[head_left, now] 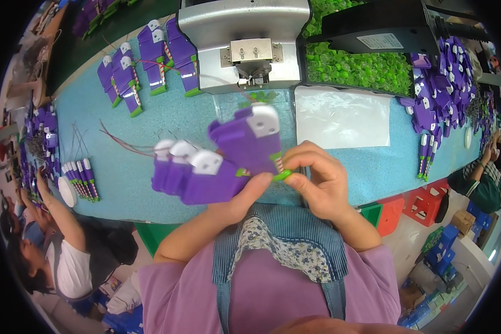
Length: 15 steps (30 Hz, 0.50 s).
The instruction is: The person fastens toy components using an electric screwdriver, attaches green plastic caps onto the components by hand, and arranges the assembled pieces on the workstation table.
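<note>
My left hand [240, 201] is closed round a fanned bunch of purple plastic pieces [217, 182] with white two-holed ends, striped strips and green tips. Thin dark red wires trail from the bunch toward the left. One more purple piece [249, 146] stands up above the bunch, its white end away from me and slightly blurred. With thumb and fingers, my right hand [323, 181] pinches the green tip [283, 175] of that piece, next to my left thumb. Fingers of my left hand are mostly hidden beneath the bunch.
A grey metal machine [250, 33] stands ahead, beside a black bin of green caps [356, 69]. Clear plastic [344, 118] lies on the blue table. Finished-looking purple pieces [125, 83] rest at left, a purple heap [442, 83] at right. Co-workers [67, 256] sit at both sides.
</note>
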### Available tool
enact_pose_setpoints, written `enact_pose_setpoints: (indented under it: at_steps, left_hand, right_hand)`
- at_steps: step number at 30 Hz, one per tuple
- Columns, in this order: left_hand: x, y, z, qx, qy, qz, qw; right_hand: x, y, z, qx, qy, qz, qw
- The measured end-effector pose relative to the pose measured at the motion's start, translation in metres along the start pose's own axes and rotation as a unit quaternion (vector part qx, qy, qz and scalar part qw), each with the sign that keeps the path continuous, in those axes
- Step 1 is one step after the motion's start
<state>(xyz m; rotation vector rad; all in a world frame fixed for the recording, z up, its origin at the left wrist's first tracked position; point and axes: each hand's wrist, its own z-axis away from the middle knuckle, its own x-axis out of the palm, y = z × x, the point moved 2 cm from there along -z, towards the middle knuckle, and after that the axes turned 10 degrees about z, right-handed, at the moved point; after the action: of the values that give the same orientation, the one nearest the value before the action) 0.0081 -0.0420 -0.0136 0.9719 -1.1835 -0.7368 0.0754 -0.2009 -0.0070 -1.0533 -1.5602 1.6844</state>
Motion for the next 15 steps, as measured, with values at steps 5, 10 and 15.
enact_pose_setpoints:
  at_steps: [5,10,15]
  left_hand:
    - [-0.029,-0.003,0.002,0.037,-0.116,0.084,0.989]
    - [-0.065,0.026,-0.003,0.019,0.083,0.195,0.977]
    - [-0.140,0.063,-0.036,0.132,0.312,-0.078,0.938]
  right_hand:
    - [0.013,-0.016,-0.028,-0.138,-0.114,0.134,0.975]
    - [0.011,0.011,-0.063,-0.159,0.018,0.284,0.945]
    - [0.019,0.025,-0.074,-0.218,0.027,0.392,0.893]
